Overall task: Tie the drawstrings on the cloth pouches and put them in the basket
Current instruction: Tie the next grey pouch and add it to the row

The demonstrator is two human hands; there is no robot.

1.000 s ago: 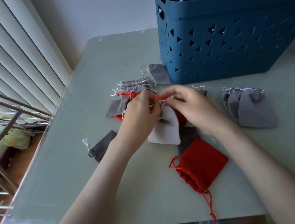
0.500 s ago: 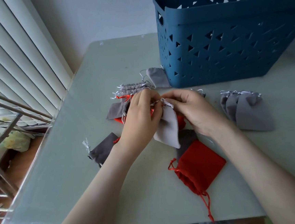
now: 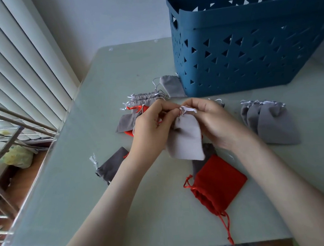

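Pale pouch [image 3: 186, 140] hangs just over the tabletop [image 3: 113, 72], between both hands; fingers [image 3: 167, 110] of the left hand [image 3: 149, 127] and right hand [image 3: 214, 122] pinch its white drawstring [image 3: 188, 109] at the neck. Blue basket [image 3: 249, 56] stands behind; a red pouch [image 3: 219, 180] lies nearer.

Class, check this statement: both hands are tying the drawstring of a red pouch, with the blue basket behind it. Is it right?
No. The head view shows the left hand and right hand pinching the drawstring of a light grey pouch, not a red one; the red pouch lies untouched on the table. The blue basket does stand behind.
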